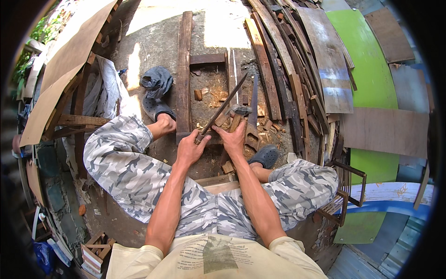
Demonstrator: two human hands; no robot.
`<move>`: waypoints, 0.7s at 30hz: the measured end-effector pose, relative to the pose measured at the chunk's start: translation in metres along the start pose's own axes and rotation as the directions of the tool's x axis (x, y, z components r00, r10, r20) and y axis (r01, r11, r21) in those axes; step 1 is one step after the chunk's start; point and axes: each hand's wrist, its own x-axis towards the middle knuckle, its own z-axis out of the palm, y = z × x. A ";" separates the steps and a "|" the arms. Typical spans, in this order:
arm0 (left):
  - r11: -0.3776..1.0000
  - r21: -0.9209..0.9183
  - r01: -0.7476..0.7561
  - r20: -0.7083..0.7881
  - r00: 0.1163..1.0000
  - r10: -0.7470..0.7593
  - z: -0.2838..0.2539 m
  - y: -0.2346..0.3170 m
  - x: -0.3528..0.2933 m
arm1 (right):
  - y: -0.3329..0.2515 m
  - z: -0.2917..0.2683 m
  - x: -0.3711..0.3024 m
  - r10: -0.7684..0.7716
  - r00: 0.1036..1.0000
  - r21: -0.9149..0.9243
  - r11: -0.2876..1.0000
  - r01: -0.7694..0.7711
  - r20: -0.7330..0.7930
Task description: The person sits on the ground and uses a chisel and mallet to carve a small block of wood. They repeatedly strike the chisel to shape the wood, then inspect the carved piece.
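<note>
My left hand (pixel 189 148) is closed round the lower end of a long, thin dark bar (pixel 230 96), which slants up and to the right; whether it is metal or wood is hard to make out. In my right hand (pixel 232 140) is a hammer (pixel 241 110), its grey head pointing away from me and its wooden handle between my fingers. The thumb of that hand reaches close to the bar. Just right of the hammer lies a handsaw (pixel 252 136) with a wooden handle. Below my hands is a dark wooden frame, with a long plank (pixel 184 69) on its left side.
Wood chips and small offcuts (pixel 198 95) litter the concrete floor. A long stack of boards (pixel 297 69) runs along the right, beside green panels (pixel 367 60). Plywood (pixel 60 88) leans at the left. A small wooden rack (pixel 346 186) stands by my right knee.
</note>
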 end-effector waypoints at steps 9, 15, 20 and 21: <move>0.996 0.057 -0.070 -0.048 0.996 0.073 0.003 -0.004 0.000 | 0.004 0.001 0.001 -0.016 1.000 -0.004 1.000 0.016 -0.008; 0.986 0.155 -0.063 -0.018 0.998 0.066 -0.002 -0.001 0.002 | 0.004 0.001 0.001 0.013 1.000 0.031 0.999 -0.013 -0.012; 0.976 0.215 -0.033 0.017 0.999 0.030 -0.011 0.013 0.001 | 0.007 0.002 0.000 0.004 0.999 0.027 1.000 -0.003 -0.036; 0.975 0.221 -0.033 0.017 0.999 0.030 -0.012 0.015 0.001 | 0.007 0.003 0.000 0.009 0.999 0.034 0.999 -0.008 -0.037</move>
